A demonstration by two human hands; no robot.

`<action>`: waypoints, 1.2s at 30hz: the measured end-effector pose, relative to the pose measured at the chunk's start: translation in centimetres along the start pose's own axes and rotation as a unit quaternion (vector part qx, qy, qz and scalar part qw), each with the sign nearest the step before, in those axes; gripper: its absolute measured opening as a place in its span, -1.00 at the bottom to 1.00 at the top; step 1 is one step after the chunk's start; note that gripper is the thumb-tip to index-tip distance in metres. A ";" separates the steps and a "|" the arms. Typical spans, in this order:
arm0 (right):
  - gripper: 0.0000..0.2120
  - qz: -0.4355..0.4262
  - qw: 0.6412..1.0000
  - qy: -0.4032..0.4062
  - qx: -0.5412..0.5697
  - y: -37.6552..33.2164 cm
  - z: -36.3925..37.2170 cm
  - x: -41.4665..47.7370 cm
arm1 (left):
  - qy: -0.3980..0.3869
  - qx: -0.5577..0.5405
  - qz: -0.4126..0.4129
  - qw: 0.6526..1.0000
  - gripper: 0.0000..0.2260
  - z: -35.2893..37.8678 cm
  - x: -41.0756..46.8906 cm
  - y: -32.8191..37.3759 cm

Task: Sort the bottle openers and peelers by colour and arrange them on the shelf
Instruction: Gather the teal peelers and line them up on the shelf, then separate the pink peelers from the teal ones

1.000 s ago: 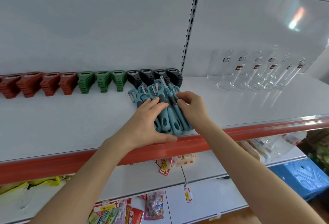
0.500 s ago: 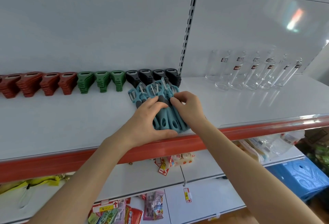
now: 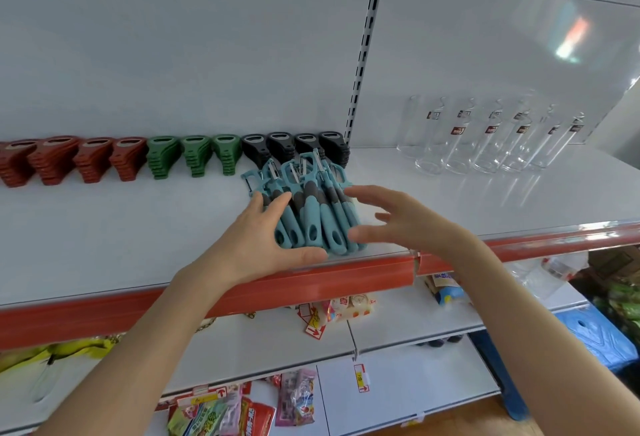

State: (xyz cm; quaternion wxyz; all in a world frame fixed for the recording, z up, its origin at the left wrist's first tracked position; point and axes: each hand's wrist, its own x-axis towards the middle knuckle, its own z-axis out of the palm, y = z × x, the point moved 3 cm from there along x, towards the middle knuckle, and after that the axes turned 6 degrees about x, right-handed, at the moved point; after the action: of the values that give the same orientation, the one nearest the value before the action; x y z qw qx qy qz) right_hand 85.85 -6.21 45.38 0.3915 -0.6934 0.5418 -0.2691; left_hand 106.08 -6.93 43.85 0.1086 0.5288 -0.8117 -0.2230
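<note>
1. Far left on the white shelf [image 3: 104, 238], the red bottle openers [image 3: 69, 160] sat in four little stacks along the back wall.
2. Right next to them were the green bottle openers [image 3: 194, 156] in three stacks. After those came the black bottle openers [image 3: 294, 148] in four stacks, ending near the slotted upright [image 3: 363, 54].
3. The blue peelers [image 3: 313, 208] lay bunched just in front of the black ones, with blades pointing back and handle ends almost at the shelf's red front strip [image 3: 311, 283].
4. The left hand [image 3: 263, 238] was open. Its straight fingers lay on the left-side peeler handles, and the thumb stretched across by the handle ends.
5. The right hand [image 3: 405, 224] was just beside the bunch's right side, open with fingers spread and gripping nothing. It was kinda blurry, so I couldn't tell if it actually touched the peelers.
6. Further right, a cluster of clear glasses [image 3: 485, 137] stood at the back, well apart from the peelers.
</note>
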 end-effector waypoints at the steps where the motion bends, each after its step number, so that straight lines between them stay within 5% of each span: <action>1: -0.34 0.001 1.000 -0.020 -0.014 0.2 0.1 -0.2 | 0.001 0.001 0.009 1.000 -0.06 -0.1 0.0 0.1; 4: -0.21 -0.004 0.997 -0.027 -0.070 0.7 0.9 -0.1 | -0.009 -0.006 0.012 1.000 -0.04 -0.2 0.1 -0.3; 13: -0.34 -0.017 0.994 -0.012 -0.109 0.6 1.0 0.3 | -0.011 0.000 0.020 1.000 -0.05 -0.1 0.5 -0.8; 24: -0.58 -0.053 0.981 0.088 -0.163 -2.3 -0.4 2.6 | 0.193 0.066 0.069 0.977 -0.54 -2.3 -3.2 0.1; 36: -0.56 -0.117 0.971 0.012 -0.210 -8.4 6.3 6.6 | 0.203 0.166 -0.057 0.963 -0.39 -4.2 -10.8 -4.8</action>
State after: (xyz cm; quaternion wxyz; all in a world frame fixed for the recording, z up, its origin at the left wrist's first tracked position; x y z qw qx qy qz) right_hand 97.19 -10.04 48.64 0.1965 -0.8153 0.5063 -0.2009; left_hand 116.15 0.20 45.88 0.1693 0.6191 -0.7666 0.0211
